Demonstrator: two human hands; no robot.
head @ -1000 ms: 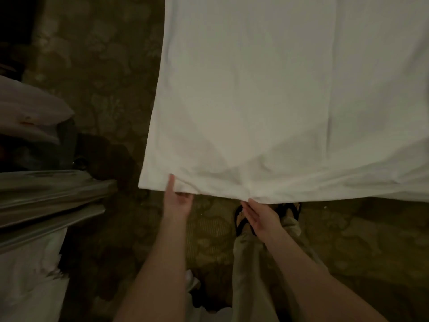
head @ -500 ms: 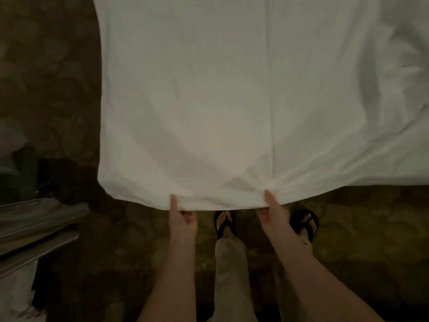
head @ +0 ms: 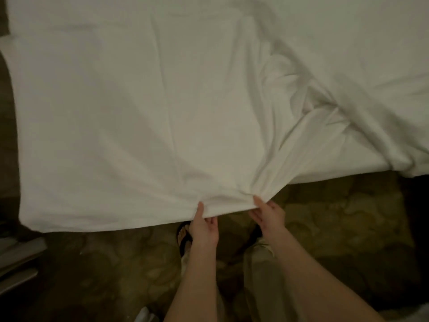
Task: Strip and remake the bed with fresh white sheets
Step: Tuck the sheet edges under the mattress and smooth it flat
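Sheet [head: 162, 112] covers the bed but lies rumpled; your left hand [head: 205, 225] and right hand [head: 269, 214] pinch its edge, tucking not yet done.

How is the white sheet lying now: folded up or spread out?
Spread out. The white sheet covers most of the view, bunched into wrinkles only where the left hand and right hand pinch its near edge.

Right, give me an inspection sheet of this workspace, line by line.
Surface: bed hidden under the sheet; patterned carpet beneath.
Job's things: white sheet spread flat at left, bunched and wrinkled at right, near edge hanging over the floor.
Clutter: pale cloth on the floor by the feet.
Grippers: left hand and right hand both pinch the sheet's near edge, close together.
Cables: nothing seen.
Surroundings: grey furniture edge at left; dim light.
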